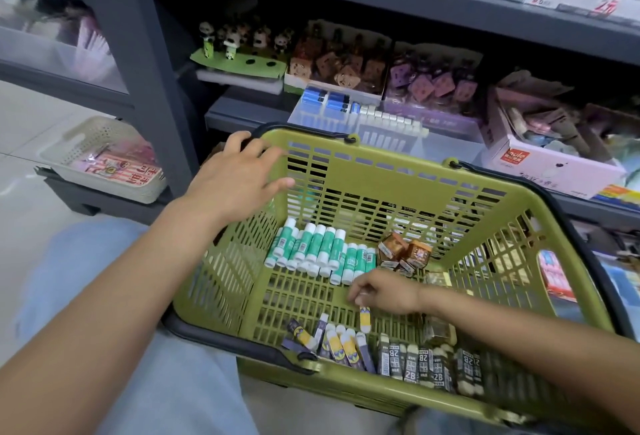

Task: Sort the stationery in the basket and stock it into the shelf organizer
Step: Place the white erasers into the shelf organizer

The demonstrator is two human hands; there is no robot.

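- the green basket (pixel 391 189) is sitting in front of the shelf organizer (pixel 360 116), holding green glue sticks (pixel 318 254), purple and yellow erasers (pixel 337 344) and 2b erasers (pixel 429 362).
- the right hand (pixel 384 291) is reaching inside, fingers seemingly pinching one eraser (pixel 364 318), though the grip is partly hidden.
- the left hand (pixel 235 175) is hovering over the basket's rim, fingers spreading apart, holding nothing.

1. The right hand (pixel 384 291) covers its own fingertips and the top of a small purple-and-yellow item (pixel 364 318).
2. The goods on the shelf (pixel 415 2) above blur beyond reading.
3. The basket (pixel 346 178) near right corner is cut off.
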